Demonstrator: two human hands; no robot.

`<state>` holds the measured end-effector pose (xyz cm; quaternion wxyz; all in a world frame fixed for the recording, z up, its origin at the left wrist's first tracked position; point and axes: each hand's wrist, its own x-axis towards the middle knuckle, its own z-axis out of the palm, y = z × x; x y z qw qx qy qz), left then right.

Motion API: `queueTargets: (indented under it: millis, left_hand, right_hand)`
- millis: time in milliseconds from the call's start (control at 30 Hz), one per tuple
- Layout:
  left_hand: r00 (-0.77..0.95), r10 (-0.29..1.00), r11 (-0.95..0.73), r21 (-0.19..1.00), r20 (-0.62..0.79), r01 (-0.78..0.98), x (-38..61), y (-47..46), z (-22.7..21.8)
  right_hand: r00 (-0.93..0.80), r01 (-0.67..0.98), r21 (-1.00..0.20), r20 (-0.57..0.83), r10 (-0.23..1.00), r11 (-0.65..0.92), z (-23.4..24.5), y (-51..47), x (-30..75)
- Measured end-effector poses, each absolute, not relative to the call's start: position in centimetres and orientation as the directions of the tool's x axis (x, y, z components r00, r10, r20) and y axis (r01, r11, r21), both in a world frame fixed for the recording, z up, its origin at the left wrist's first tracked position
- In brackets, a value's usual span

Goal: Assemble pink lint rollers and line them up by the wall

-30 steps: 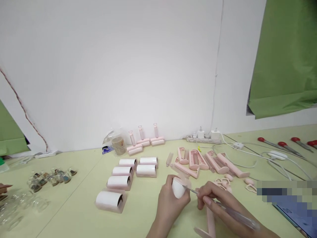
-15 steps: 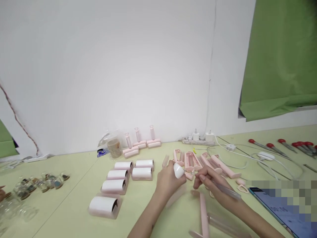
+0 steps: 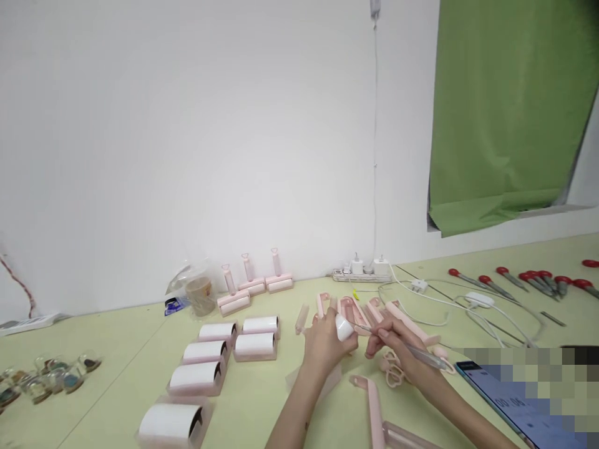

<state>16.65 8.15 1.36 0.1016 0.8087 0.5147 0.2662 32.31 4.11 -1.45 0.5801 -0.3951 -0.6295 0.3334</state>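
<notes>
My left hand (image 3: 322, 344) is closed around a small white paper roll (image 3: 344, 327), held above the pale green table (image 3: 116, 380). My right hand (image 3: 397, 346) pinches a thin clear pen-like tool (image 3: 412, 350) whose metal tip touches the roll's end. Just behind both hands lies a heap of pink roller frames and handles (image 3: 374, 310). A long pink handle part (image 3: 374, 408) lies on the table below my hands.
Several white rolls in pink holders (image 3: 206, 358) lie to the left, three assembled pink rollers (image 3: 253, 284) stand by the wall. A power strip (image 3: 360, 272) with cables, red-handled screwdrivers (image 3: 515, 280), small glass bottles (image 3: 51, 374) and a phone (image 3: 515, 411) are around.
The view has swung to the right and up, so everything shifted left in frame. My hands lifted a little with the roll and tool, still held together.
</notes>
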Motion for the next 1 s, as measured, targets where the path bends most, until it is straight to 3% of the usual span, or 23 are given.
queueTargets:
  millis: [533,767,1000]
  left_hand:
    - [0.359,0.886,-0.457,0.422,0.294,0.783,16.2,8.3,0.5]
    - [0.282,0.910,-0.413,0.591,0.304,0.693,15.6,8.6,1.2]
    - [0.276,0.881,-0.470,0.787,0.385,0.400,15.4,8.4,2.6]
  right_hand:
    - [0.028,0.227,-0.920,0.336,0.942,0.321,-2.3,3.6,31.8]
    - [0.188,0.220,-0.926,0.347,0.919,0.305,-1.9,4.4,33.1]
    - [0.295,0.263,-0.897,0.426,0.855,0.356,2.8,3.4,32.5]
